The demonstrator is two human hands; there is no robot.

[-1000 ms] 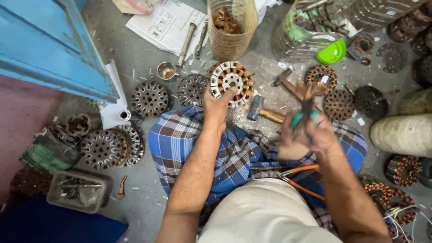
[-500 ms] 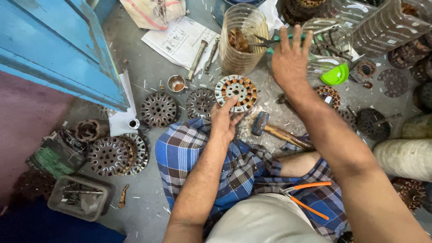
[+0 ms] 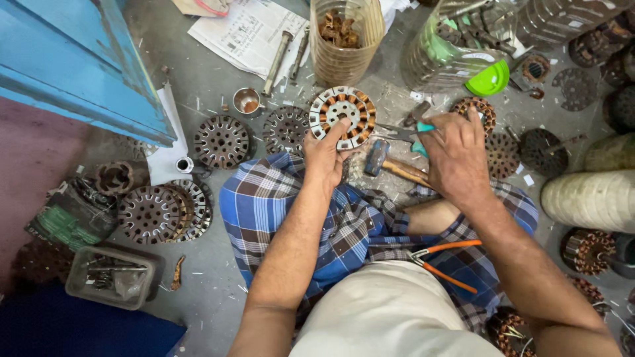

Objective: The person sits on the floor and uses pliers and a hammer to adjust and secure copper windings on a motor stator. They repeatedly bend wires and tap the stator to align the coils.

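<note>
The left hand (image 3: 325, 155) grips one round stator (image 3: 342, 117) with copper windings, thumb and fingers closed on its lower rim, holding it just above the person's checked-cloth knee and beside the bare stator cores on the floor. The right hand (image 3: 456, 155) is closed around a teal-handled tool (image 3: 421, 135); one hammer (image 3: 390, 165) with a wooden handle lies just under it. Two bare cores (image 3: 221, 141) lie to the left of the held stator, and a stack of more discs (image 3: 159, 211) sits farther left. One pair of orange-handled pliers (image 3: 443, 259) rests on the lap. Behind the stator, one ribbed plastic jar (image 3: 344, 46) holds brownish copper scraps, and one clear plastic bottle (image 3: 456, 53) lying beside it holds assorted tools. A small metal cup (image 3: 247, 100) stands near the jar. One clear tray (image 3: 112, 277) at lower left holds small metal parts. The surface is a grey concrete floor (image 3: 211, 291), littered with wire snippets, beside a blue cabinet (image 3: 73, 59).
</note>
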